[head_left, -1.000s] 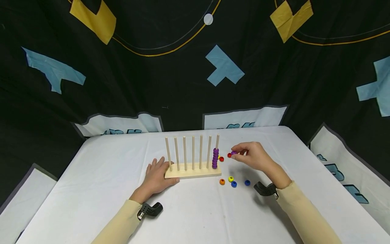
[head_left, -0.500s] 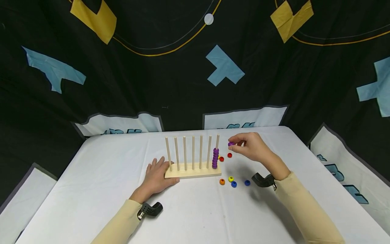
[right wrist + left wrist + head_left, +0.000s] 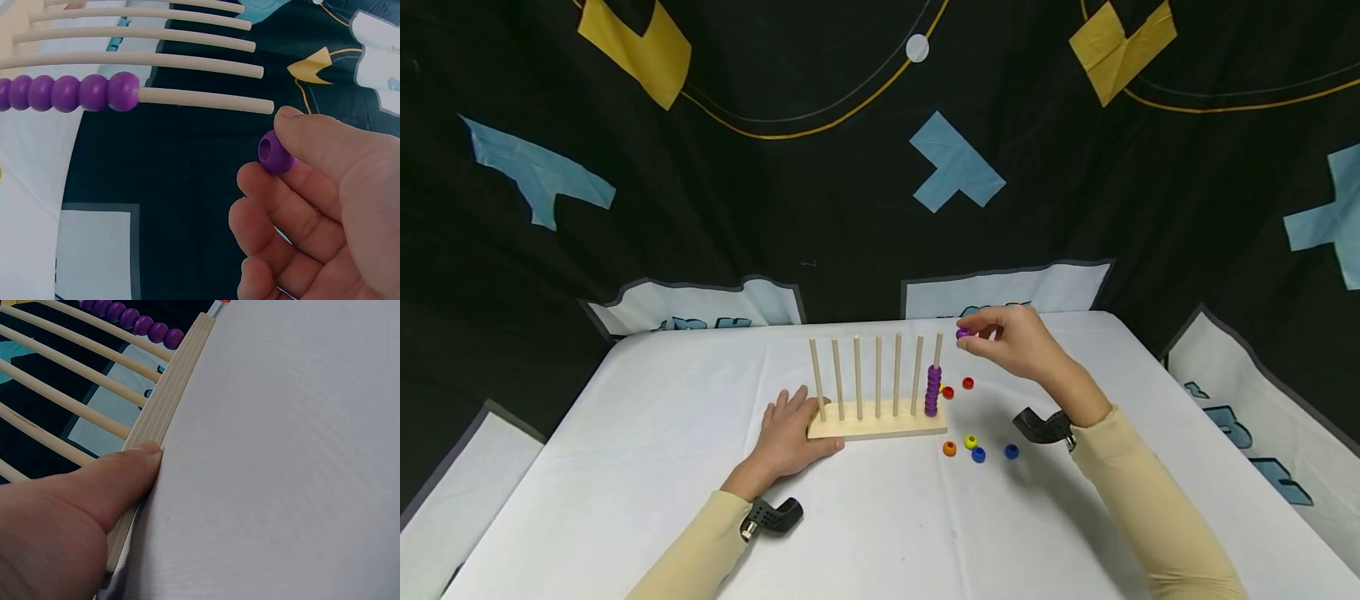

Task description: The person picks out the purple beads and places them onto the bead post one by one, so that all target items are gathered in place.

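My right hand [image 3: 1018, 340] pinches a purple bead [image 3: 275, 152] between thumb and fingertips, its hole showing. The bead is in the air just right of the top of the rightmost peg [image 3: 206, 100]. That peg belongs to a wooden peg stand [image 3: 880, 427] and carries a stack of purple beads [image 3: 932, 392]; its upper part is bare. The stand's other pegs carry no beads. At the left end of the stand, my left hand [image 3: 790, 433] holds the base, thumb [image 3: 128, 478] along the front edge and index finger behind it.
Right of the stand lie loose beads: an orange one [image 3: 950, 448], a yellow one [image 3: 971, 441], two blue ones [image 3: 978, 455] and two red ones [image 3: 967, 383]. Another yellow bead is partly hidden behind the purple stack. A white cloth [image 3: 625, 467] covers the table.
My right hand has lifted the purple bead off the table, up and slightly left toward the top of the rightmost peg. The left hand and the stand have stayed in place.
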